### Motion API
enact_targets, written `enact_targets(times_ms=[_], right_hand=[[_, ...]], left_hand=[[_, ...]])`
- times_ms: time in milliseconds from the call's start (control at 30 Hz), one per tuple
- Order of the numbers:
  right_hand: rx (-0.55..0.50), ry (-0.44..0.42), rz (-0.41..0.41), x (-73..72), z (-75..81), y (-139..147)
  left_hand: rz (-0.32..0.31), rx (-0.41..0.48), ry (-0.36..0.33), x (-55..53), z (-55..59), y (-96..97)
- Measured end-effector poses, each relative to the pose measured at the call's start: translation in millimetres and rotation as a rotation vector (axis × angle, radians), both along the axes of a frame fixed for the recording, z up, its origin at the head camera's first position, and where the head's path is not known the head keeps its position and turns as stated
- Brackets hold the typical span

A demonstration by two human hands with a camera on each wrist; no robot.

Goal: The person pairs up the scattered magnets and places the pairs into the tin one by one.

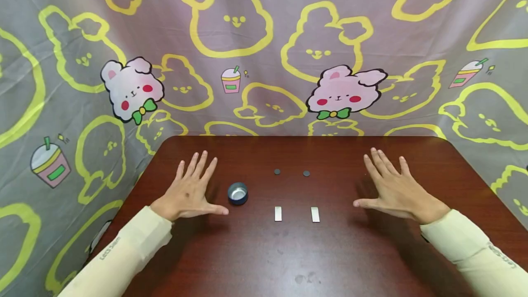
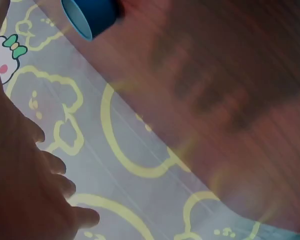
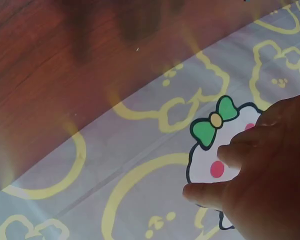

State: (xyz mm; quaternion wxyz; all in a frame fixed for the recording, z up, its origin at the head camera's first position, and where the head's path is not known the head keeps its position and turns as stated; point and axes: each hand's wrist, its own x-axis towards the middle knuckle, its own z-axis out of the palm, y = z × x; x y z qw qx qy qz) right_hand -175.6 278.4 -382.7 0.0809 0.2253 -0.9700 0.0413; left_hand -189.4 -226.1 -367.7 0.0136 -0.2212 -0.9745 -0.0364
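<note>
Rabbit-printed cloth (image 1: 280,72) hangs behind a glossy reddish-brown table (image 1: 350,255).

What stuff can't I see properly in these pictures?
Head view: any markings on the dark discs, too small.
Head view: undersides of the white strips, facing the table.
Left wrist view: part of the blue container, cut by the top edge.
Right wrist view: part of the printed bunny, behind the right hand.
</note>
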Motion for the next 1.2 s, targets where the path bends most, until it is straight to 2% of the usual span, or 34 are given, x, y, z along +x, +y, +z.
enact_targets(times_ms=[200,333,600,900,1067,1200], right_hand=[[-0.004,-0.012,0.05,0.4,-4.7,-8],[-0.009,-0.026,0.07,0.4,-6.6,-16],[-0.021,-0.065,0.115,-1.0,-10.0,-26],[-0.093,-0.147,0.206,-1.6,-15.7,-38],[-0.154,-0.18,0.228,-0.2,-17.9,-45],[-0.205,-0.232,0.221,2.1,-19.3,-52]], left_hand=[[-0.029,0.013,-0.008,0.0,-7.4,9.0],[-0.048,0.044,-0.037,0.5,-10.7,15.8],[-0.078,0.103,-0.073,-0.7,-11.7,29.5],[-0.151,0.176,-0.07,-2.1,-16.5,42.6],[-0.158,0.249,-0.098,-1.4,-21.5,48.2],[-0.176,0.347,-0.126,-1.4,-25.9,54.4]])
